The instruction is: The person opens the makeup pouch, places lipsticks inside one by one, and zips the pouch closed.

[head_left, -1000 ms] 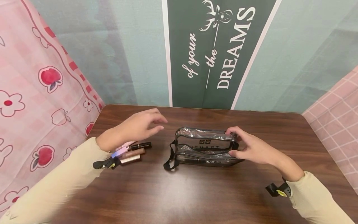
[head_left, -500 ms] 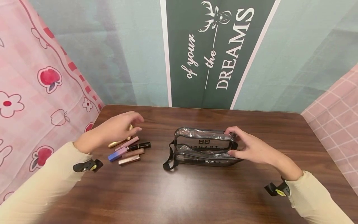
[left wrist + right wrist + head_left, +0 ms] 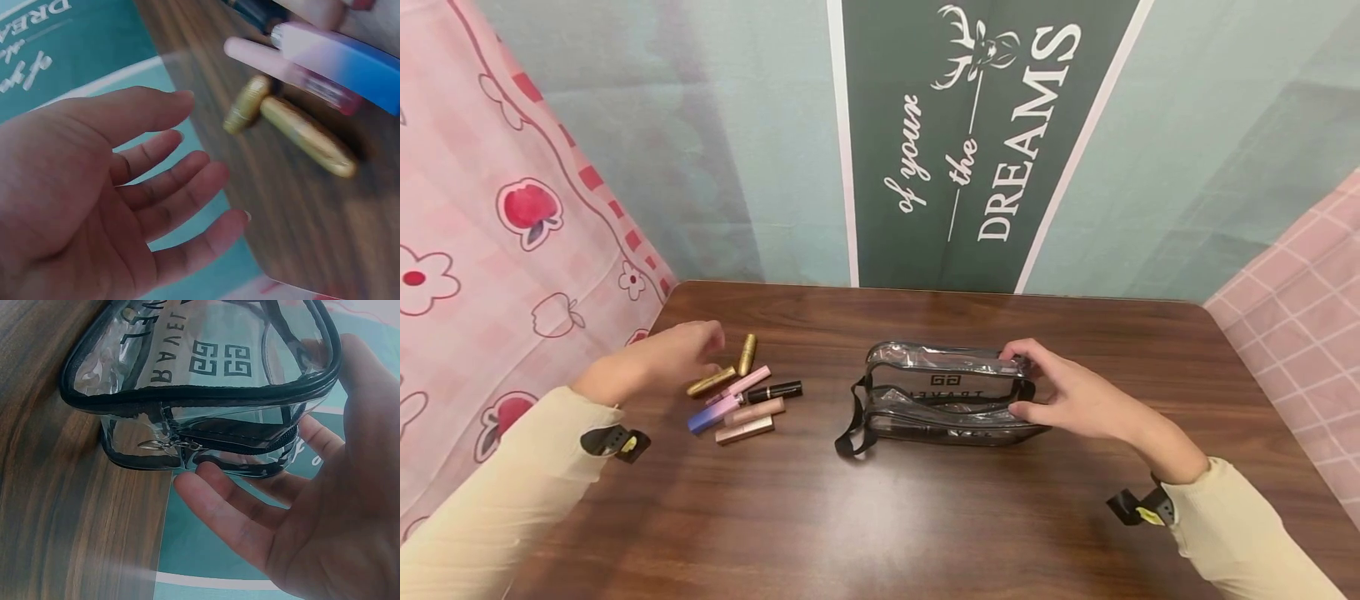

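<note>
Left hand (image 3: 666, 358) near small cosmetic tubes, right hand (image 3: 1078, 400) on a clear plastic pouch with black trim (image 3: 951, 385).
Head view: the pouch sits mid-table on the brown wood-grain table (image 3: 880, 533), its right end clamped in the right grip; left of it lie two gold tubes (image 3: 747, 354), a slim pink tube (image 3: 754, 378), a pink-to-blue tube (image 3: 711, 413), a black tube (image 3: 778, 390) and two beige-pink tubes (image 3: 756, 412). Left wrist view: the left grip's thumb and fingers are apart, clear of the gold tubes. Right wrist view: fingers touch the pouch's end near a metal zip pull (image 3: 157, 445).
</note>
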### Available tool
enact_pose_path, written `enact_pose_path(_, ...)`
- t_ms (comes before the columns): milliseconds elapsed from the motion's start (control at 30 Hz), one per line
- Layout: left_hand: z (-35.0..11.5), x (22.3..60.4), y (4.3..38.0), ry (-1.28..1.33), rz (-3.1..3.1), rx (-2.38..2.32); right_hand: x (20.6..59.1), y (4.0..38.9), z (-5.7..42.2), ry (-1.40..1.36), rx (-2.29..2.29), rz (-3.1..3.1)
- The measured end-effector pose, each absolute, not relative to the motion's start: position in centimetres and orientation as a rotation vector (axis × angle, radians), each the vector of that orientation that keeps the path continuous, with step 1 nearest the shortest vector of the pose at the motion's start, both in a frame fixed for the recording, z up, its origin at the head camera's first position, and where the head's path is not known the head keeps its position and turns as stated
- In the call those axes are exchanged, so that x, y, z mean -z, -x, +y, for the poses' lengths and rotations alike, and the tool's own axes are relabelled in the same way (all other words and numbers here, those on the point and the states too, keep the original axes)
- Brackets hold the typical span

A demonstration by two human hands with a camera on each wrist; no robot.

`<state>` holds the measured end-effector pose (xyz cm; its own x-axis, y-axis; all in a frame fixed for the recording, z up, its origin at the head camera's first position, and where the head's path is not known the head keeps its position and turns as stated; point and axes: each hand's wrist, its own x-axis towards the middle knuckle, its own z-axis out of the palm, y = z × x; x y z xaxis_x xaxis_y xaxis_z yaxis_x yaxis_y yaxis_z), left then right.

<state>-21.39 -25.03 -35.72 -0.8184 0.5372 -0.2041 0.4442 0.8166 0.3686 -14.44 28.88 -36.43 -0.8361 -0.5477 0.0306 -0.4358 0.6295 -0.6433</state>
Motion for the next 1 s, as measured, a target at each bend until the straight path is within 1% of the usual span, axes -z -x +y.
enact_pose_path(367, -27.5, 38.8, 21.5, -0.677, 2.669, -0.534, 36.2, 14.6, 28.6, 0.828, 0.978, 2.687)
enact_pose_path(1000, -28.3, 41.3, 21.0, -0.638, 2.637, -0.545, 36.2, 14.4, 28.7, 0.806, 0.990, 2.676)
